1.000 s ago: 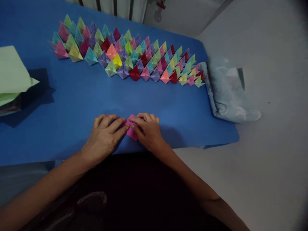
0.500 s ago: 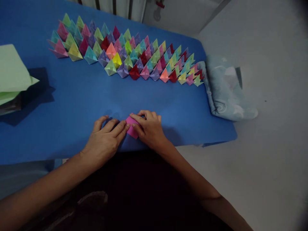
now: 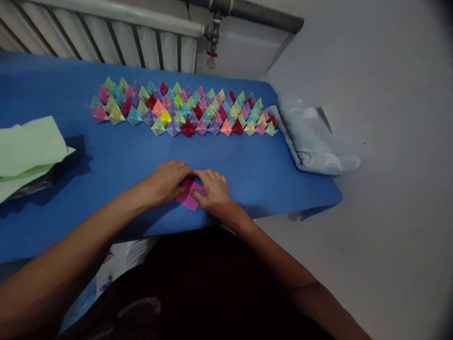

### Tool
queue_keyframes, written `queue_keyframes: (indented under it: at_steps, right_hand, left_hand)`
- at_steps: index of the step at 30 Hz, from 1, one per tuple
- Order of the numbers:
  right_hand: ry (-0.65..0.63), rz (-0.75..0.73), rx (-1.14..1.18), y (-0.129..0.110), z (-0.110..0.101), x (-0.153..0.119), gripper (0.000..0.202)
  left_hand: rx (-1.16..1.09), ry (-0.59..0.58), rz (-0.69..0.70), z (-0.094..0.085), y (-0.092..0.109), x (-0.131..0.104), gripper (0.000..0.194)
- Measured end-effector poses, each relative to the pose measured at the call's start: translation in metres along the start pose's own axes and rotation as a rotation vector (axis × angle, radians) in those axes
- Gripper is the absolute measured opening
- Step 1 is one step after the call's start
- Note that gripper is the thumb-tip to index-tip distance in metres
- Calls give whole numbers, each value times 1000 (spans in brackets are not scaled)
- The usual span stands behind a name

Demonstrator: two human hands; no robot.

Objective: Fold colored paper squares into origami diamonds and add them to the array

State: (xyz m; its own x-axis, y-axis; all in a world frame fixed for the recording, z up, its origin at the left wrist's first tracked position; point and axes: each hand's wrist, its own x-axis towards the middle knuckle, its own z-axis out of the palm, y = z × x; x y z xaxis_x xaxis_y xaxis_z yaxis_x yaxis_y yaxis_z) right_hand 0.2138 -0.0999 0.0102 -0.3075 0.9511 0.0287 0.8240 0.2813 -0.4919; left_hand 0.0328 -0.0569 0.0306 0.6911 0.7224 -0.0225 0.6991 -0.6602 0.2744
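Observation:
A small pink paper (image 3: 188,200) lies on the blue table (image 3: 240,165) near its front edge, between my two hands. The fingers of my left hand (image 3: 169,182) curl down on the paper's upper left side, the fingertips partly hidden. My right hand (image 3: 214,191) holds the paper's right side, its thumb lying across the top. Both hands meet at the far edge of the paper. Beyond them stand rows of folded paper pieces (image 3: 188,128) in many colours, with pointed tips.
Light green paper sheets (image 3: 31,146) are stacked at the left over something dark. A folded grey-blue cloth (image 3: 313,141) lies at the table's right end against the wall. Behind the table are a radiator (image 3: 148,47) and a pipe with a red valve (image 3: 212,54).
The view has tilted up, showing more of the radiator. My left hand has moved to the paper's far edge, its fingers now curled, and more of the pink paper shows.

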Motion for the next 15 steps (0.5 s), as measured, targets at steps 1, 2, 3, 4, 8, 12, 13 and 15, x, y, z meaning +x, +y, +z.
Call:
queue_keyframes:
  at_steps: [1,2,3,4,8,12,13,15]
  right_hand:
    - [28,4,42,3,0,-2,46]
    - [63,8,92,7,0,-5,47]
    - [101,13,147,11,0,-8,47]
    - [137,20,207,14,-1,-12,46]
    - [209,73,372,27,-6,-24,43]
    - [221,97,446,31,-14,-28,37]
    - [234,108,480,30,-15,-28,34]
    - [252,157,604,27,-17,-28,29]
  left_hand:
    - [-18,-67,33,-3,-3,9,31]
    - [-23,-121,48,-6,-4,16,33]
    - [-24,-166,47,-9,-4,22,34]
    - [-27,-207,33,-13,-3,27,35]
    - [-88,-393,-129,-26,2,37,34]
    - [-156,-488,-271,-33,-1,34,5]
    - [-222,-464,-302,-33,-4,30,9]
    - [-462,-356,-384,-32,-7,18,14]
